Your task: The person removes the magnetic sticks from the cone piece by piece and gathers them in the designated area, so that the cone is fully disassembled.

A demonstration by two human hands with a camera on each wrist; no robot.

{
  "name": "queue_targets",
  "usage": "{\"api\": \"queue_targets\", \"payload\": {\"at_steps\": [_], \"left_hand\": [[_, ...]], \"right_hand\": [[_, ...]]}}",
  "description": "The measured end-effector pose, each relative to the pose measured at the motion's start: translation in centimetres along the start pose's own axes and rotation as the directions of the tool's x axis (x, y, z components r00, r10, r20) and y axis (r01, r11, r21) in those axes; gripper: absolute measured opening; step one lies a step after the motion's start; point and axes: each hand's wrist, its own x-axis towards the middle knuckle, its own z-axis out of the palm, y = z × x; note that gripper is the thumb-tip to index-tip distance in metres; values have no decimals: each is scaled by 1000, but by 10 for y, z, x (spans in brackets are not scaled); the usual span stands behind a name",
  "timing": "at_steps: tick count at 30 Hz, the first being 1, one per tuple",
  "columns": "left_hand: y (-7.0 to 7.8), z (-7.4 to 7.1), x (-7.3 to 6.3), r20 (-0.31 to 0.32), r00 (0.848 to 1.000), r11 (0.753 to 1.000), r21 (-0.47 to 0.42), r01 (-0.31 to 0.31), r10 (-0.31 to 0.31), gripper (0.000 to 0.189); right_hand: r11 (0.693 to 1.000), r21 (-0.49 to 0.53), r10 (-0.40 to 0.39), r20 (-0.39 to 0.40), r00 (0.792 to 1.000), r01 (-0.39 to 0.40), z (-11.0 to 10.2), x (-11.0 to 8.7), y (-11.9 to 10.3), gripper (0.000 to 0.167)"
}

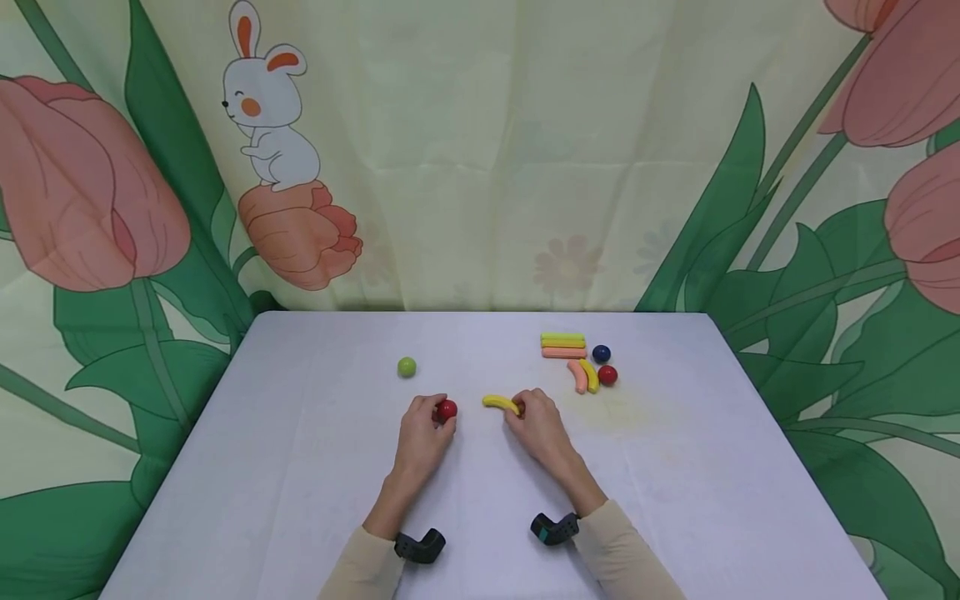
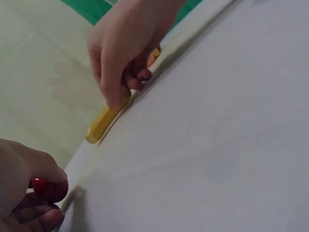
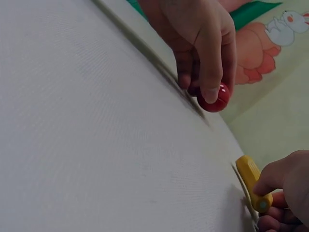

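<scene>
My left hand (image 1: 422, 435) pinches a small red ball (image 1: 447, 410) between thumb and fingers, at the middle of the table. To its right, my right hand (image 1: 542, 423) pinches one end of a yellow curved piece (image 1: 498, 403) shaped like a banana. In the left wrist view the yellow piece (image 2: 104, 123) points away from the right fingers, close to the cloth. The right wrist view shows the red ball (image 3: 215, 99) under the left thumb, near the table surface. A gap separates the two held things.
A green ball (image 1: 407, 367) lies beyond the left hand. Behind the right hand are yellow and pink straight sticks (image 1: 563, 346), a blue ball (image 1: 602, 354), another red ball (image 1: 607, 375), a pink curved piece (image 1: 577, 377) and a yellow curved piece (image 1: 590, 376). White cloth covers the table (image 1: 315, 500).
</scene>
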Motion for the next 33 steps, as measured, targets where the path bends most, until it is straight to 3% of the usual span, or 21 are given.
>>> {"api": "queue_targets", "payload": {"at_steps": [8,19,33], "left_hand": [[-12,-10,17,-46,999,1000,2,10,-10,39],[-20,-13,35,-36,998,998,14,54,-54,42],[-24,-12,38,-64,997,999,15,51,-50,47]], "right_hand": [[999,5,45,-105,994,-44,-4,7,9,23],[993,-8,119,-131,984,-121,-12,12,24,27],[994,-41,97,-135,986,-103,-16,11,24,27]]}}
